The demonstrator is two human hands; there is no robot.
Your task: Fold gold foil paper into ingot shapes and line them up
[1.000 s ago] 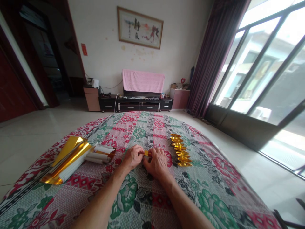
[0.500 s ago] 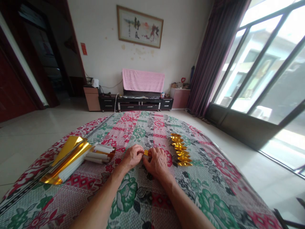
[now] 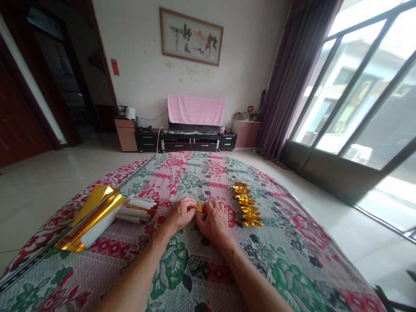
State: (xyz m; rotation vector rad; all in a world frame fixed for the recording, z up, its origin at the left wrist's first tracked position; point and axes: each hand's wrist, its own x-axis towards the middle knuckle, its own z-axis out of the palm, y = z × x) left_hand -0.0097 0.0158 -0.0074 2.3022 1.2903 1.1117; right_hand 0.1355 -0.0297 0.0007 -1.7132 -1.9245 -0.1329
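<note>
Two hands meet over the middle of the bench (image 3: 240,277), and here's the action: a small gold piece (image 3: 199,208) sits right between them. The left hand (image 3: 182,213) has its grip closed, fingertips pinching the near-hidden left edge; the right hand (image 3: 215,220) has its grip clamped on the other side, fingers curled over and covering much of it. Just out to the right, a row of folded gold pieces (image 3: 250,208) runs away from the camera, shining, pointed at the ends. Over on the left, white rolls (image 3: 133,213) lie beside a large gold sheet (image 3: 97,216), partly curled up. All of it rests on a flowered cloth (image 3: 172,268) in red, green and grey. Beyond, a pink cloth (image 3: 196,109) drapes over something above a low black cabinet (image 3: 188,143)!
</note>
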